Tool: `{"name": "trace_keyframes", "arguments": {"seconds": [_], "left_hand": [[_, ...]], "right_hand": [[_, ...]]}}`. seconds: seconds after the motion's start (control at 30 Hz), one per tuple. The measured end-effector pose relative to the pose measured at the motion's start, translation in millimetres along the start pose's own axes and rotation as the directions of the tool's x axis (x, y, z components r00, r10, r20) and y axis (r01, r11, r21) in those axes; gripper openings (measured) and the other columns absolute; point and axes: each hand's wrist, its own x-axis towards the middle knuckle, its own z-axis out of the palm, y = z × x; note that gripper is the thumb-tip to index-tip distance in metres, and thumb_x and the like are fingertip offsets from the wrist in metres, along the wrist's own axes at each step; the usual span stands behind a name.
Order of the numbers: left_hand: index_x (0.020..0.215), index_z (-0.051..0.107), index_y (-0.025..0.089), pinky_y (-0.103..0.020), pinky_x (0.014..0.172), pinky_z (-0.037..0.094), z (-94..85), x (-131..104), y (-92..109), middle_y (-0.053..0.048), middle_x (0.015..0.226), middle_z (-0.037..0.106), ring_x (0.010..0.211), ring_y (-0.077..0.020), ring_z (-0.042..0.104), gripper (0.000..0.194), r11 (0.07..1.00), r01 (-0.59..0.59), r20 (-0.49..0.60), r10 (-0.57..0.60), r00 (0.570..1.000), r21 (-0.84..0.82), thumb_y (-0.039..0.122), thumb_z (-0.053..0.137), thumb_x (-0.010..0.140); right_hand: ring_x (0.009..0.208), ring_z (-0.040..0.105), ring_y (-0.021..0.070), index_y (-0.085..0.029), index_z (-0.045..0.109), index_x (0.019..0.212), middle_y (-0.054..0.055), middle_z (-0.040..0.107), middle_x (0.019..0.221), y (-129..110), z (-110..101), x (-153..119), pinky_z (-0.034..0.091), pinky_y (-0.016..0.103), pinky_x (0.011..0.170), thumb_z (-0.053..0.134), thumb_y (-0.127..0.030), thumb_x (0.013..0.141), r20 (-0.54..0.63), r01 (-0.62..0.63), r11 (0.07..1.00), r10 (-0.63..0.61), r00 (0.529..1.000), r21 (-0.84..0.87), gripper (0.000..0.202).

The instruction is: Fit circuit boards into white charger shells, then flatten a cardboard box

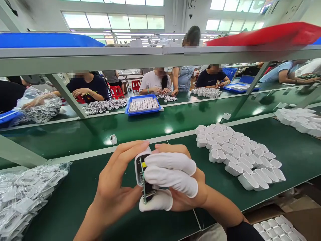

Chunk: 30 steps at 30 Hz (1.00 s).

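Observation:
In the middle of the view, my left hand (pixel 117 182) grips a white plastic housing (pixel 136 172) from its far side, with the opening turned to the right. A circuit board (pixel 143 192) with black parts and a yellow component sits partly inside that opening. My right hand (pixel 175 177) wears white finger cots on several fingers and pinches the board from the right, thumb cot below. Both hands are held above the green bench (pixel 100 214). How deep the board is in the housing is hidden by the fingers.
Many white housings (pixel 240 154) stand grouped on the right of the bench. A plastic bag of white parts (pixel 32 194) lies at left. Beyond a ledge, a green conveyor (pixel 175 118) carries a single white unit (pixel 113 139). Co-workers sit opposite, near a blue tray (pixel 142 104).

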Motion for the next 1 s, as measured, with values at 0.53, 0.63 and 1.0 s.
{"name": "trace_keyframes", "arguments": {"seconds": [0.53,0.63,1.0], "left_hand": [[0.138,0.050,0.022,-0.030,0.093,0.053,1.0,2.1,1.3,-0.007,0.125,0.061,0.117,-0.0200,0.057,0.057,0.999,-0.036,-0.006,0.036,0.999,0.018,0.009,0.061,0.084],[0.137,0.051,0.021,-0.029,0.094,0.052,3.4,2.2,0.6,-0.007,0.123,0.061,0.114,-0.0191,0.059,0.056,0.998,-0.052,-0.045,0.054,0.998,0.035,0.011,0.064,0.084],[0.137,0.052,0.019,-0.037,0.103,0.051,15.5,1.9,-2.1,-0.009,0.122,0.063,0.118,-0.0234,0.059,0.065,0.956,-0.111,-0.186,0.165,0.969,0.272,-0.002,0.065,0.077]], "right_hand": [[0.116,0.061,0.0199,-0.016,0.059,0.119,0.009,0.069,0.116,5.1,3.0,-1.3,0.055,0.033,0.102,0.073,-0.033,0.086,0.002,0.002,0.998,-0.002,1.000,0.060,0.039],[0.123,0.056,0.0226,-0.017,0.059,0.119,0.010,0.067,0.119,8.7,5.2,-0.3,0.052,0.036,0.105,0.071,-0.032,0.088,-0.001,-0.001,1.000,0.001,1.000,0.022,0.037],[0.094,0.068,0.0163,-0.020,0.045,0.141,0.006,0.068,0.107,8.4,3.3,7.2,0.059,0.029,0.084,0.070,-0.038,0.086,0.441,-0.649,0.525,0.477,0.760,0.551,0.063]]}}
